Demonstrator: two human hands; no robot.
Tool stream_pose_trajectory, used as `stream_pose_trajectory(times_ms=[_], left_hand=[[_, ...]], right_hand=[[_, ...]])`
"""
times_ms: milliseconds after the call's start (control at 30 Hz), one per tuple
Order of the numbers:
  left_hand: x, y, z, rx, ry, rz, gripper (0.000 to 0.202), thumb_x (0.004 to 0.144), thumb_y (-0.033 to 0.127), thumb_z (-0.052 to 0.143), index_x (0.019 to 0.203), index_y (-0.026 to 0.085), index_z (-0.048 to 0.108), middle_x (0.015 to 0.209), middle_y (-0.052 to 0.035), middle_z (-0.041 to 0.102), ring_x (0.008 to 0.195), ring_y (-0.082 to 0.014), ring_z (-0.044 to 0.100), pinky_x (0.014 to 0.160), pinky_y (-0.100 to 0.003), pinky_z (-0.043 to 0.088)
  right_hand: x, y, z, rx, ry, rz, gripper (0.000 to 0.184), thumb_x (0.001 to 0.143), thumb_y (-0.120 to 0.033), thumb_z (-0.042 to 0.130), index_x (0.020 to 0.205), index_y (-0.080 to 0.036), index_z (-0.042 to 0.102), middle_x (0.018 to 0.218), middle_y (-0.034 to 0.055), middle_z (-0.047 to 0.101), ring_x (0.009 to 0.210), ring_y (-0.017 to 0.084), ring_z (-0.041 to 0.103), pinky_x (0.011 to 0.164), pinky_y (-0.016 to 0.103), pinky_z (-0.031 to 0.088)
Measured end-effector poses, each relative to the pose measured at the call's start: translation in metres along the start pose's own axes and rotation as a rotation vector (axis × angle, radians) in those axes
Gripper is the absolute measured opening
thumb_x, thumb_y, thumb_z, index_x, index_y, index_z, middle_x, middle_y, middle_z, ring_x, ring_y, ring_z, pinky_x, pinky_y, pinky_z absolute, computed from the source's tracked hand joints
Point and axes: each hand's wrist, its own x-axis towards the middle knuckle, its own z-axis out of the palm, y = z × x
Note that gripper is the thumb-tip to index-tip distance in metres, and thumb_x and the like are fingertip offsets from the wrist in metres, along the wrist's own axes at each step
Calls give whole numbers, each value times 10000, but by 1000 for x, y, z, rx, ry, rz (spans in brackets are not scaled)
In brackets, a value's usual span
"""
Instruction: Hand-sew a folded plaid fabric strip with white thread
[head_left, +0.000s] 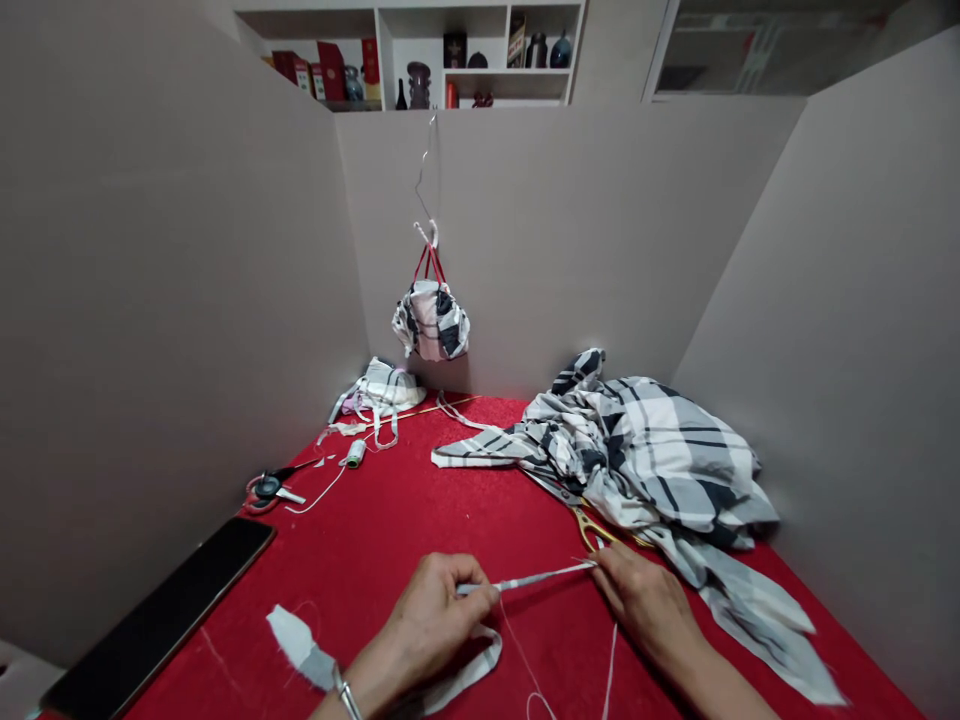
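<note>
A narrow folded fabric strip (536,578), white and grey, is stretched between my two hands above the red cloth. My left hand (446,600) pinches it between thumb and fingers, and the strip's wider tail hangs beneath that hand. At the other end, my right hand (637,585) has its fingers closed on the strip. Loose white thread (525,650) trails below both hands. Gold-handled scissors (589,525) lie just beyond my right hand, partly under the checked fabric. A pale scrap end (296,640) shows left of my left wrist.
A heap of checked fabric (667,450) fills the right side. Red-handled scissors (264,490), a thread spool (355,454) and a long black flat object (165,620) lie left. A small checked fabric bundle (431,320) hangs from a hook on the back panel.
</note>
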Motion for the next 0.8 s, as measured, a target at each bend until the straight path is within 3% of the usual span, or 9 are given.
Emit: stream_pose_trajectory(times_ms=[333, 500, 633, 800], left_hand=[[5, -3, 19, -46, 101, 5, 233, 727, 325, 530, 668, 115, 612, 558, 2, 569, 509, -123, 529, 486, -196, 345], [4, -2, 7, 135, 163, 14, 227, 694, 283, 565, 864, 137, 600, 537, 58, 480, 510, -103, 430, 491, -197, 289], [-3, 6, -6, 188, 139, 51, 177, 769, 257, 455, 743, 141, 588, 554, 34, 497, 531, -111, 437, 499, -211, 279], [-12, 19, -9, 312, 136, 212, 158, 760, 193, 453, 705, 150, 595, 666, 2, 550, 605, -116, 478, 566, -219, 322]], right_hand=[[5, 20, -3, 25, 30, -33, 307, 874, -307, 362, 763, -217, 633, 709, 64, 666, 657, 216, 643, 569, 284, 463], [2, 21, -7, 38, 45, -52, 310, 878, -324, 375, 785, -211, 648, 744, 72, 685, 690, 215, 656, 591, 280, 476], [0, 23, -9, 46, 54, -63, 334, 882, -338, 356, 763, -214, 642, 734, 64, 686, 682, 211, 660, 596, 281, 481], [0, 24, -8, 42, 69, -60, 360, 888, -346, 335, 722, -209, 623, 683, 54, 672, 633, 203, 651, 567, 278, 470]])
